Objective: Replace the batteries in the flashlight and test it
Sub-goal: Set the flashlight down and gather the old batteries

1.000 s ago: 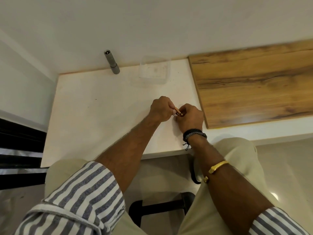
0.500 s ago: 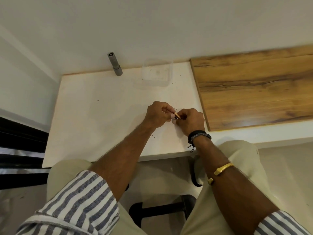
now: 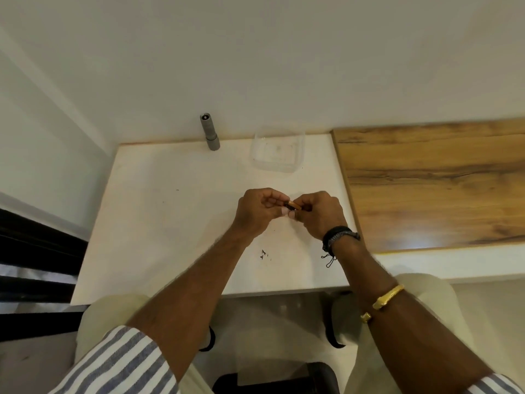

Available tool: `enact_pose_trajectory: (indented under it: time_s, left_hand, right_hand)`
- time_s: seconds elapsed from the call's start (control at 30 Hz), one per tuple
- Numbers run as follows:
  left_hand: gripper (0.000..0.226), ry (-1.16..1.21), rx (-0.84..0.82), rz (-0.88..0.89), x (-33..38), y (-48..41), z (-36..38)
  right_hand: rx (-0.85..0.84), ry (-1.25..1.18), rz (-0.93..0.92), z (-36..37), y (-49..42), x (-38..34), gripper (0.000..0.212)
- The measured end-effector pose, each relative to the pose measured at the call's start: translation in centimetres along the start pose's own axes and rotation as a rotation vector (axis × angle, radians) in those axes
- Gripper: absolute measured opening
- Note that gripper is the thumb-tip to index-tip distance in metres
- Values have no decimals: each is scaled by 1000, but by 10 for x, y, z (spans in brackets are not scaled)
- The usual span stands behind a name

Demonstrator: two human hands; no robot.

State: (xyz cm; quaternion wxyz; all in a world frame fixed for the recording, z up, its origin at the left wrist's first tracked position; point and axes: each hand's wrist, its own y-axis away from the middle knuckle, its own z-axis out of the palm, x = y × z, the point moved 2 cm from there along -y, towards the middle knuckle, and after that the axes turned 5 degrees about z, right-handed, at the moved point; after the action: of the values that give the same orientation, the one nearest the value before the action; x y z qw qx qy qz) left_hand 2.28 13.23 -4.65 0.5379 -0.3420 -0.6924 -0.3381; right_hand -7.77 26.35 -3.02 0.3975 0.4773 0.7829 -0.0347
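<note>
A grey flashlight (image 3: 209, 133) stands upright at the back edge of the white table (image 3: 170, 223), against the wall, far from both hands. My left hand (image 3: 257, 213) and my right hand (image 3: 319, 213) meet over the middle of the table. Between their fingertips they pinch a small battery (image 3: 292, 205), copper-coloured with a dark end, lying roughly level. Most of the battery is hidden by my fingers.
A clear plastic container (image 3: 277, 149) sits at the back of the table, right of the flashlight. A wooden board (image 3: 431, 183) lies to the right of my hands. Small dark scraps (image 3: 264, 255) lie on the table below my hands.
Both hands have stayed together on the battery; my fingers have shifted so more of it shows. The view has tilted, so the table sits lower in the frame.
</note>
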Motion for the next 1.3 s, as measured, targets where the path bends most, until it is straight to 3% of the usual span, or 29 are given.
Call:
enact_pose_trajectory:
  time_s: [0.2, 0.4, 0.6, 0.73, 0.87, 1.0, 1.17, 1.3]
  left_hand:
    - [19, 18, 192, 63, 27, -48, -22]
    - [14, -162, 559, 3, 29, -100, -50]
    - [22, -132, 568, -210, 7, -125, -54]
    - [18, -53, 574, -294, -2, -126, -55]
    - [8, 25, 567, -347, -3, -125, -54]
    - [21, 86, 571, -396, -6, -122, -51]
    - [21, 151, 590, -450, -8, -122, -47]
    - [7, 164, 587, -461, -9, -125, -44]
  right_hand:
    - [8, -54, -25, -26, -50, -50, 7]
    - [65, -20, -50, -24, -118, -82, 8]
    - [-65, 459, -113, -4, -167, -92, 23]
    - [-108, 563, -123, -1, -176, -96, 22]
    - [146, 390, -116, -14, -170, -90, 27]
    - [422, 92, -3, -18, -138, -63, 29]
    - [406, -188, 157, -1, -119, -38, 44]
    - [443, -298, 137, -2, -127, -38, 36]
